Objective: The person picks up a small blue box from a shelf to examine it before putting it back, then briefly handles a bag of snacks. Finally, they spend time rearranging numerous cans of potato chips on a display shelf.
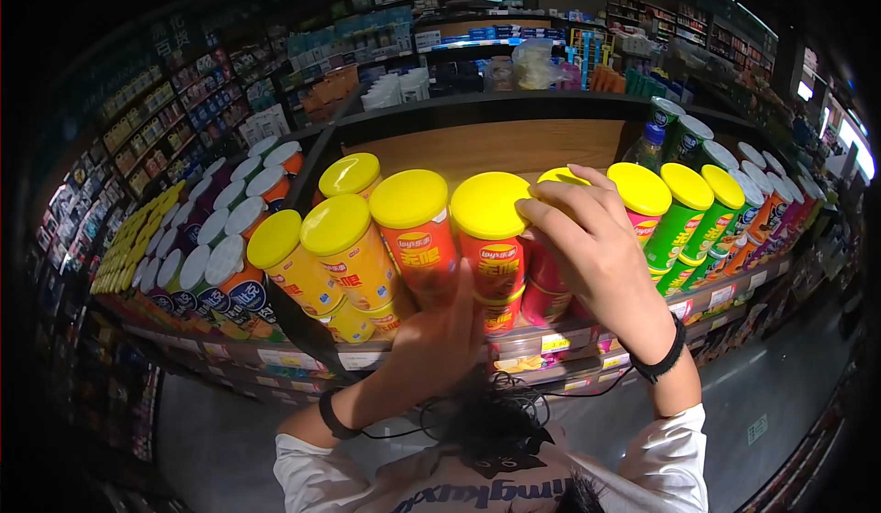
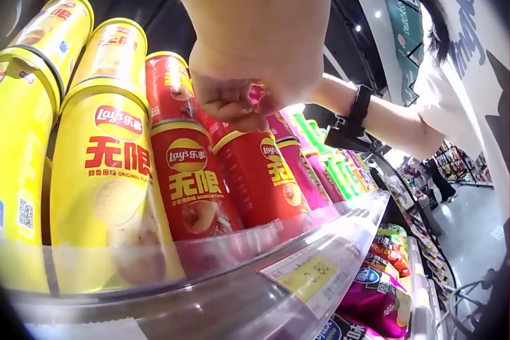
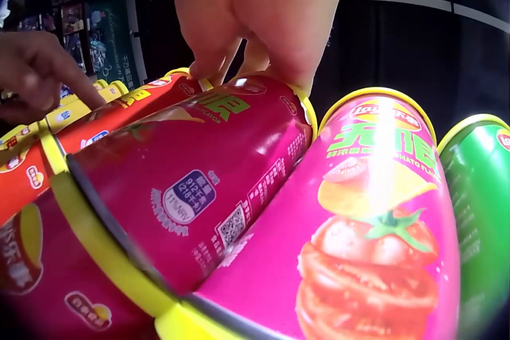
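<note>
My right hand (image 1: 596, 247) reaches over the top of a magenta Lay's chip canister (image 3: 223, 172), its fingers curled round the yellow-lidded end. That canister leans on the shelf, standing on a lower one. My left hand (image 1: 440, 334) is in front of two red chip canisters, the left one (image 1: 415, 242) and the right one (image 1: 496, 261). Its fingers point upward, fingertips at the gap between the two. In the right wrist view, the left index finger (image 3: 76, 81) stretches toward a red canister. The left wrist view shows the left hand's back, hiding part of the red row.
Yellow canisters (image 1: 353, 261) stand to the left, and green ones (image 1: 679, 219) to the right, stacked in two layers. A second magenta canister (image 3: 374, 220) adjoins the gripped one. A clear shelf lip (image 2: 215, 284) with a price tag (image 2: 315, 276) runs along the front.
</note>
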A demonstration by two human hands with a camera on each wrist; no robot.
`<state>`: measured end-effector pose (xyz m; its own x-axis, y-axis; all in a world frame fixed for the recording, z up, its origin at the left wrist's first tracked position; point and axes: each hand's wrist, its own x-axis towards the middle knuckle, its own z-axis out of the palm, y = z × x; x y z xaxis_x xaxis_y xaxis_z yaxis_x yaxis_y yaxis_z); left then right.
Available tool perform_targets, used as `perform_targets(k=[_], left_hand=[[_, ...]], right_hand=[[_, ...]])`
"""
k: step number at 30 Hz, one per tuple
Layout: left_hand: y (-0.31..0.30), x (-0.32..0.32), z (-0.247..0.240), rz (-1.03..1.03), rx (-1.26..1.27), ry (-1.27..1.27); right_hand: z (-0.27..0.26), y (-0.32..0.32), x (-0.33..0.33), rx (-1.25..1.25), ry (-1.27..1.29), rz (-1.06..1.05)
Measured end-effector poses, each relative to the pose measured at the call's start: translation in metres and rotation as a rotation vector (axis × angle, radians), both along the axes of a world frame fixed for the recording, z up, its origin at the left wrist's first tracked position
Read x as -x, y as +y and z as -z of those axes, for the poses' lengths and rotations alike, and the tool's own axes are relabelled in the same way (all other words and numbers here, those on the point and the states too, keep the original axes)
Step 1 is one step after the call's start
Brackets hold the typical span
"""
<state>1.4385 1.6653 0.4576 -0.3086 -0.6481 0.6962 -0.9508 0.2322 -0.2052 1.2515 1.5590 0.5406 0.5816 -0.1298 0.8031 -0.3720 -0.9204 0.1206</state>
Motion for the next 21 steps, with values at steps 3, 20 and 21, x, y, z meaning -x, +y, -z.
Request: perform_targets(k=[3, 20, 21], left_hand=[[-0.001, 0.000, 0.001, 0.040, 0.036, 0.018], [-0.010, 0.016, -0.077, 0.049, -0.478, 0.559], [-0.010, 0.017, -0.077, 0.052, -0.482, 0.576]], right_hand=[[0.003, 0.000, 0.002, -0.036, 0.009, 0.022], [0.002, 0.018, 0.027, -0.073, 0.134, 0.369], [0.002, 0.018, 0.027, -0.070, 0.134, 0.373]])
